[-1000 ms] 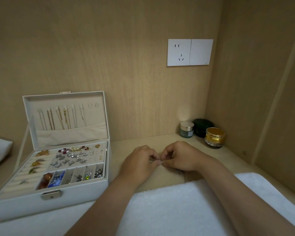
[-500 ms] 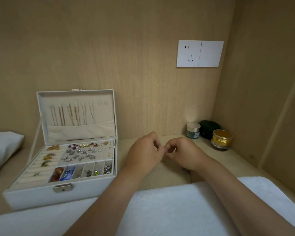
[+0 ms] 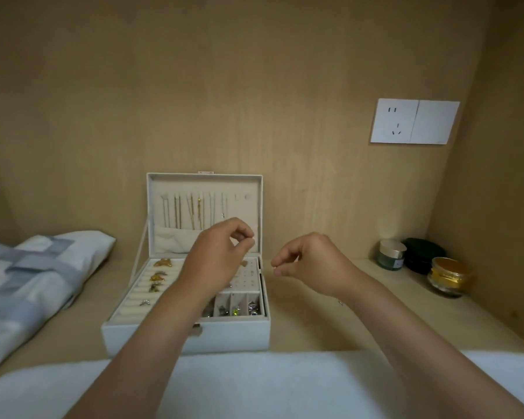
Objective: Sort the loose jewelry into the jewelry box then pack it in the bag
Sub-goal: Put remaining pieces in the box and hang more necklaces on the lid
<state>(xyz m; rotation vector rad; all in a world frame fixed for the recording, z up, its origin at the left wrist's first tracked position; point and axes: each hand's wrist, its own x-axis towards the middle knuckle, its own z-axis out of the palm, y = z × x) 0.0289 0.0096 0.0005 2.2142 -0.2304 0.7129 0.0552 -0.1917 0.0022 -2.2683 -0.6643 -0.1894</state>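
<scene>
Over bench (image 3: 315, 325) centre, previously joined, now parted: left hand (image 3: 220, 252) above jewelry box (image 3: 239, 337), pinch contents indiscernible; right hand (image 3: 312, 261) pinching tiny piece (image 3: 275, 269).

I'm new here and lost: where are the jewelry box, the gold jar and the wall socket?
jewelry box (image 3: 236, 337): head view, its white front wall.
gold jar (image 3: 449, 277): head view, its gold side.
wall socket (image 3: 394, 120): head view, its left plate.
</scene>
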